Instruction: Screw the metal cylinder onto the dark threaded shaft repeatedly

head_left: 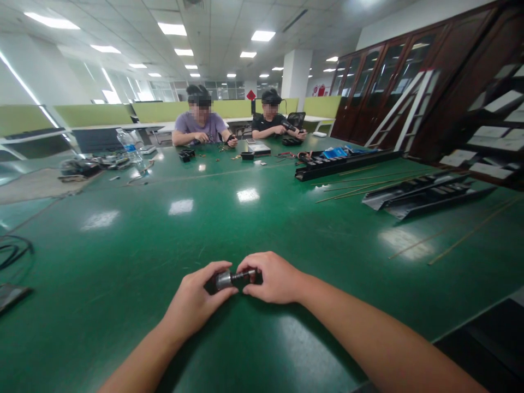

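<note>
Low over the green table (213, 218), or resting on it, is a metal cylinder with a dark ribbed shaft (224, 280). Its wide silvery end lies between the thumb and fingers of my left hand (199, 292). The thinner shaft runs to the right, and whether its ribs are a thread or a spring I cannot tell. Around the right end my right hand (274, 278) curls its fingers and thumb, hiding part of it. Both hands are closed on the same part, a short gap apart.
Black metal channels (429, 194) and thin rods (360, 188) lie on the right. A water bottle (126, 143) and cluttered parts (96, 162) stand at the far left, black cables (16, 248) nearer. Two people (200, 123) work across the table. A stepladder (409, 112) stands behind.
</note>
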Tool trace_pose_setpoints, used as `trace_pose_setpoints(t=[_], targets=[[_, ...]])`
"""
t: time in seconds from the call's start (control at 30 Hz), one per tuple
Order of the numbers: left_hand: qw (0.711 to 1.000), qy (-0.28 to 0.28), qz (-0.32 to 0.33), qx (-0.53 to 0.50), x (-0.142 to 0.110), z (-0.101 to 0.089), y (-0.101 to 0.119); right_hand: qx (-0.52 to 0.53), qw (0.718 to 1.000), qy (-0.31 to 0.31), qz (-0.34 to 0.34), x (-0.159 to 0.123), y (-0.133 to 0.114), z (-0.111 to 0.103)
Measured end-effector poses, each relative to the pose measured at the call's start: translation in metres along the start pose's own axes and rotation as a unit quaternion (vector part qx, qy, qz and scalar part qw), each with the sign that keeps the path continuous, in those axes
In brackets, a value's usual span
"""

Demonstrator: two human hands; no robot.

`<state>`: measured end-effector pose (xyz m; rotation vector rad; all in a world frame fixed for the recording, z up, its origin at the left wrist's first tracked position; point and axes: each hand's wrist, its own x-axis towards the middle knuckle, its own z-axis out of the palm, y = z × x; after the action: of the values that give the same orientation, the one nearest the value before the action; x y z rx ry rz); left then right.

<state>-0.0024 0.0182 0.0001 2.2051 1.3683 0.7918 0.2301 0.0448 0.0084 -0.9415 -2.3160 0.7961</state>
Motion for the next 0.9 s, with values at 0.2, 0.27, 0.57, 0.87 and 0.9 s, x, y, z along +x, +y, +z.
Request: trace_pose_setpoints(t=[0.2, 0.27, 0.57, 0.87, 0.9], targets=[[1.0, 0.01, -0.014, -0.002, 0.003, 0.0, 0.0, 0.004, 1.0, 0.003, 0.006, 0.002, 0.003, 0.002], [1.0, 0.008, -0.015, -0.008, 0.003, 0.001, 0.002, 0.007, 1.0, 0.011, 0.005, 0.002, 0.005, 0.003], [0.999, 0.023, 0.028, -0.022, 0.001, 0.004, 0.001, 0.039, 0.999, 0.004, 0.007, 0.003, 0.01, 0.008], [0.999, 0.014, 0.019, -0.025, 0.0, 0.005, 0.007, 0.003, 1.0, 0.017, -0.001, 0.0, 0.002, 0.009], [0.999, 0.015, 0.019, -0.027, 0.0, 0.005, 0.007, 0.005, 1.0, 0.02, 0.0, 0.0, 0.002, 0.009]])
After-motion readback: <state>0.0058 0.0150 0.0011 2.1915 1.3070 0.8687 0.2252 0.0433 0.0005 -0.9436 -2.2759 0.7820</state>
